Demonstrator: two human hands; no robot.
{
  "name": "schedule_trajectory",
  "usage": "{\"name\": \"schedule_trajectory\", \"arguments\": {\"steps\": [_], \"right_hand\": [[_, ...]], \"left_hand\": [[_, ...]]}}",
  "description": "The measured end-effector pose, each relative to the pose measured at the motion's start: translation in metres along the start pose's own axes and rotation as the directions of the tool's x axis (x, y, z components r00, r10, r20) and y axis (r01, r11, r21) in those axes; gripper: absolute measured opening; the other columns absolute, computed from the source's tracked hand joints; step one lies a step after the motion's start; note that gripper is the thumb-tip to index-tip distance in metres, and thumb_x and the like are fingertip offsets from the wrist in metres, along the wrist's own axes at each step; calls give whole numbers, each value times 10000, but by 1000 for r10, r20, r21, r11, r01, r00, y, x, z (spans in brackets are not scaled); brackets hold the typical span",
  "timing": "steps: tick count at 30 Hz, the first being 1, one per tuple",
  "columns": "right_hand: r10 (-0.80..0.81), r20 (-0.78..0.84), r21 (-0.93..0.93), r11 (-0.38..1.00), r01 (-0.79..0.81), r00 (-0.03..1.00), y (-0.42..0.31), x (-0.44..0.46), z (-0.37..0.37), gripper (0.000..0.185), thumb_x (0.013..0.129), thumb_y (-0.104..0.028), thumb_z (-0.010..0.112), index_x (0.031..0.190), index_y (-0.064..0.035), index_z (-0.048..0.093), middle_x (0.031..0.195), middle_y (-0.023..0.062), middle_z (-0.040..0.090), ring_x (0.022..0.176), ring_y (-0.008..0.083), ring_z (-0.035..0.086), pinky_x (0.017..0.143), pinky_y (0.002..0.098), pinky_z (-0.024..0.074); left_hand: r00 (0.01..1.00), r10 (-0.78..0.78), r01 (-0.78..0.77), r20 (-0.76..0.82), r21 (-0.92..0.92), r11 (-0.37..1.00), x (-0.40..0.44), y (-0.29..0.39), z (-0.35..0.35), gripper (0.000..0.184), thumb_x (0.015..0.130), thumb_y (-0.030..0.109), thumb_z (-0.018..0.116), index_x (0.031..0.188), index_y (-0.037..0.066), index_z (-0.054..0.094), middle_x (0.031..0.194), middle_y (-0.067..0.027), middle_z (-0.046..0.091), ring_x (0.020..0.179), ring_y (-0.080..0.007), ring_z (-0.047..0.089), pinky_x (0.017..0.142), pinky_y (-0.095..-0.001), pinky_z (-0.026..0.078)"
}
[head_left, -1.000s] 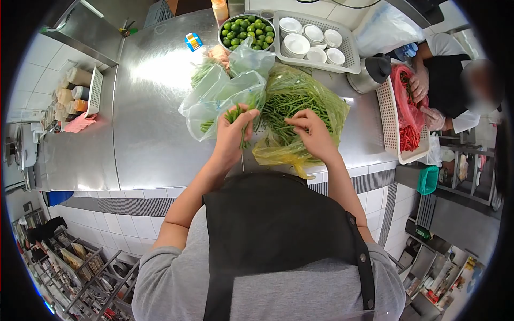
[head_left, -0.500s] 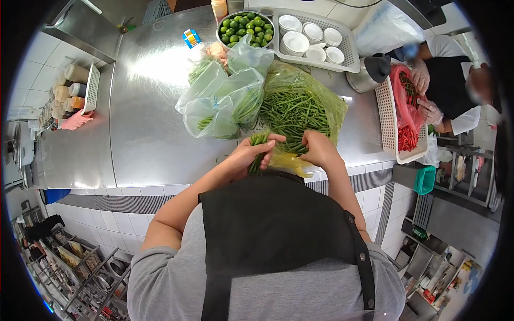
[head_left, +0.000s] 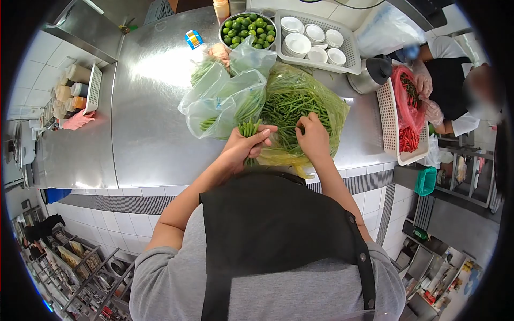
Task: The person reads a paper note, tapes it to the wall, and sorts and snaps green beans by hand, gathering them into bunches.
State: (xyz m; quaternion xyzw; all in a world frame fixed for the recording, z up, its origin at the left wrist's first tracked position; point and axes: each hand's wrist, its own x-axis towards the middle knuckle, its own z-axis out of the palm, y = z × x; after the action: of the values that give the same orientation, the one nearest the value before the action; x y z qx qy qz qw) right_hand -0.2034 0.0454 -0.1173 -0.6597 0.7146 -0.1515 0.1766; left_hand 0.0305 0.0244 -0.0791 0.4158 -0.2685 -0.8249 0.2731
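My left hand (head_left: 243, 147) is wrapped round an upright bunch of green beans (head_left: 249, 129), its index finger stretched out to the right. My right hand (head_left: 314, 138) is closed in a pinch over the loose green beans (head_left: 297, 107) in an open yellowish plastic bag (head_left: 338, 107). A thin bean seems to run from its fingertips towards my left hand. Just beyond my left hand lie clear plastic bags (head_left: 201, 99) with more bunches of beans inside.
At the back are a bowl of limes (head_left: 246, 29), a crate (head_left: 350, 61) of white dishes and a metal jug (head_left: 369, 75). To the right, a co-worker's gloved hands (head_left: 424, 85) handle red chillies (head_left: 409, 136) in a white basket (head_left: 390, 115). Sauce bottles (head_left: 77, 90) stand far left.
My right hand has moved up from the bag's near edge onto the loose beans and now pinches there. My left hand has shifted slightly left and up with its bunch.
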Motion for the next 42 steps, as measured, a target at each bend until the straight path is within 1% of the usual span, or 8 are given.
{"name": "schedule_trajectory", "arguments": {"steps": [7, 9, 24, 31, 33, 36, 40, 42], "right_hand": [[16, -28, 394, 919, -3, 999, -17, 4, -16, 113, 802, -77, 747, 846, -42, 649, 834, 37, 550, 718, 166, 593, 648, 313, 477], [55, 134, 730, 670, -136, 989, -23, 3, -21, 117, 836, -53, 756, 871, -37, 645, 821, -22, 601, 747, 52, 557, 692, 225, 451], [-51, 87, 840, 541, -45, 995, -57, 8, -41, 121, 908, -143, 725, 893, -27, 696, 834, -6, 614, 744, 68, 578, 691, 241, 459], [-138, 120, 795, 607, -12, 983, -57, 11, -34, 102, 929, -139, 706, 916, -38, 704, 831, -12, 625, 756, 64, 583, 688, 227, 456], [-56, 423, 894, 187, -406, 904, -56, 10, -37, 100, 934, -111, 699, 902, -18, 680, 778, -15, 586, 673, 62, 514, 624, 230, 409], [-200, 468, 839, -205, -504, 861, -51, 10, -45, 120, 933, -121, 703, 861, -35, 660, 718, -22, 549, 642, 56, 472, 595, 230, 384], [-59, 424, 904, -35, -426, 904, -39, 13, -44, 169, 942, -150, 703, 830, -45, 632, 694, -30, 532, 624, 60, 446, 586, 230, 378], [94, 271, 909, 303, -287, 958, -26, 15, -29, 155, 935, -145, 709, 826, -47, 659, 674, -48, 530, 588, 59, 447, 567, 227, 361]], "left_hand": [[976, 140, -122, -167, 112, 986, 9, -1, 1, 291, 935, 199, 718, 1165, 21, 710, 769, 47, 608, 534, -8, 380, 465, -202, 262], [952, 245, -196, -186, 249, 948, 10, -2, 9, 301, 901, 207, 764, 1140, 30, 723, 757, 56, 615, 537, -4, 386, 467, -200, 263], [937, 347, -322, -34, 298, 899, 15, -1, 8, 49, 884, 28, 759, 861, -2, 728, 837, 22, 696, 782, -38, 591, 726, -228, 497], [894, 448, -430, 15, 312, 847, 26, -14, -3, 219, 872, -14, 758, 716, 32, 610, 795, 31, 666, 784, -33, 575, 712, -225, 480], [861, 504, -484, 63, 404, 776, 21, -8, 1, 303, 866, -23, 759, 673, 50, 536, 775, 25, 655, 786, -31, 570, 703, -229, 474], [895, 446, -427, 12, 308, 850, 25, -7, -1, 213, 871, 44, 775, 722, 57, 624, 764, 31, 645, 721, -19, 542, 631, -208, 436], [972, 201, -156, -123, 305, 939, 13, 7, 2, 130, 877, 146, 787, 834, 55, 704, 768, 30, 648, 620, -23, 481, 544, -201, 370], [973, 202, -188, -111, 129, 974, 16, 7, -1, 225, 876, 226, 791, 984, 40, 725, 790, 27, 659, 553, -38, 418, 491, -210, 314]]}}
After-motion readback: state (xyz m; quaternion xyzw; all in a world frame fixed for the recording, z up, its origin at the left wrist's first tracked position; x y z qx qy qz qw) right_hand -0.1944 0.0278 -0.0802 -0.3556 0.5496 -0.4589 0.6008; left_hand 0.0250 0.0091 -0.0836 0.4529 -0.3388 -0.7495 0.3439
